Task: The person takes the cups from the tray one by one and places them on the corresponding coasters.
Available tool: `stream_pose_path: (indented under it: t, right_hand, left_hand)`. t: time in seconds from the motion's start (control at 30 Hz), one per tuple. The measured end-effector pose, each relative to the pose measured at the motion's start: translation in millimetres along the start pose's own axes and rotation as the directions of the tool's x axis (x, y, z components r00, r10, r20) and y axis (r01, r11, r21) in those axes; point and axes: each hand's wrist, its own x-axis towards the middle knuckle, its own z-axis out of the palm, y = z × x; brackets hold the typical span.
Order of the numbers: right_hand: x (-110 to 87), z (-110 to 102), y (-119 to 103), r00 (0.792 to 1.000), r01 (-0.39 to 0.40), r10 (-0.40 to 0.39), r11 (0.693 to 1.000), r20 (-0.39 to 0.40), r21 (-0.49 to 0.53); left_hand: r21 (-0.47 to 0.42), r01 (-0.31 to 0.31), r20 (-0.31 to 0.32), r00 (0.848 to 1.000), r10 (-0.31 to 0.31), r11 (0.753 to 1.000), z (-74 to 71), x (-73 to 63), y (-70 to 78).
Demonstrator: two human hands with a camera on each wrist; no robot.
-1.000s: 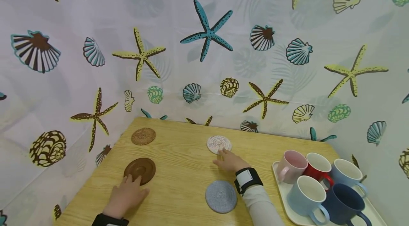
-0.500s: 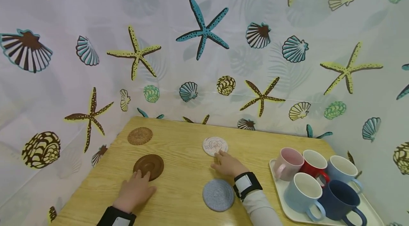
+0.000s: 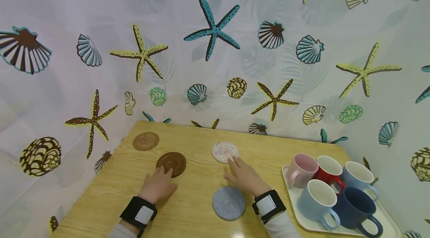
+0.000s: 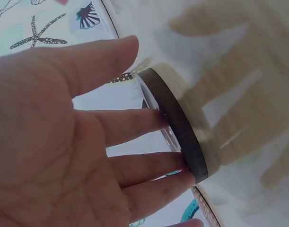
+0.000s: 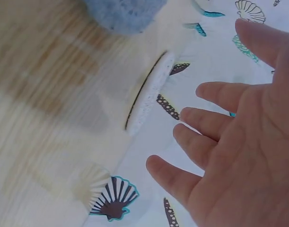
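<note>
My left hand [image 3: 157, 185] touches the near edge of a round brown wooden coaster [image 3: 175, 163] with extended fingertips. In the left wrist view, fingers [image 4: 135, 125] reach to the coaster's dark rim [image 4: 175, 120], while the thumb stays apart from it. My right hand [image 3: 246, 176] hovers by the near edge of a white speckled round coaster [image 3: 223, 151]. A gap shows between its fingers [image 5: 198, 139] and that coaster [image 5: 151, 97] in the right wrist view. Just below the right hand lies a grey-blue round coaster [image 3: 229, 203]. A tan woven coaster [image 3: 146, 141] is at the back left.
A white tray [image 3: 293, 202] on the right bears several mugs: pink [image 3: 299, 172], red [image 3: 327, 174], navy [image 3: 352, 208] and light blue [image 3: 315, 202]. A shell-and-starfish cloth [image 3: 215, 66] hangs behind and beside the wooden table [image 3: 188, 208].
The left hand has slid the brown coaster to the right and slightly away, toward the table's middle. The right hand stays near the white coaster. The head view has shifted slightly.
</note>
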Motion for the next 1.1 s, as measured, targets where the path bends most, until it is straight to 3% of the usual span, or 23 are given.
stream_pose_path:
  t: [0.4, 0.73, 0.87, 1.1]
  right_hand:
    - [-35.6, -17.0, -15.0, 0.997, 0.062, -0.065, 0.996, -0.046, -0.060]
    - [-57.6, -12.9, -32.2, 0.992, 0.129, -0.127, 0.986, 0.023, -0.105]
    - [-61.7, -4.2, -38.5, 0.984, 0.169, -0.159, 0.978, 0.085, -0.126]
    - [-70.3, 9.8, -44.7, 0.962, 0.239, -0.207, 0.955, 0.180, -0.175]
  left_hand:
    - [0.045, -0.008, 0.021, 1.000, 0.007, 0.999, -1.7, 49.5, 11.0]
    - [-0.041, 0.052, 0.066, 0.997, -0.049, 0.998, -5.6, 88.6, 19.5]
    - [-0.039, 0.065, 0.050, 0.997, -0.063, 0.997, -4.8, 93.6, 16.9]
    - [-0.090, 0.051, 0.022, 0.999, -0.050, 0.995, -3.2, 85.8, 9.6]
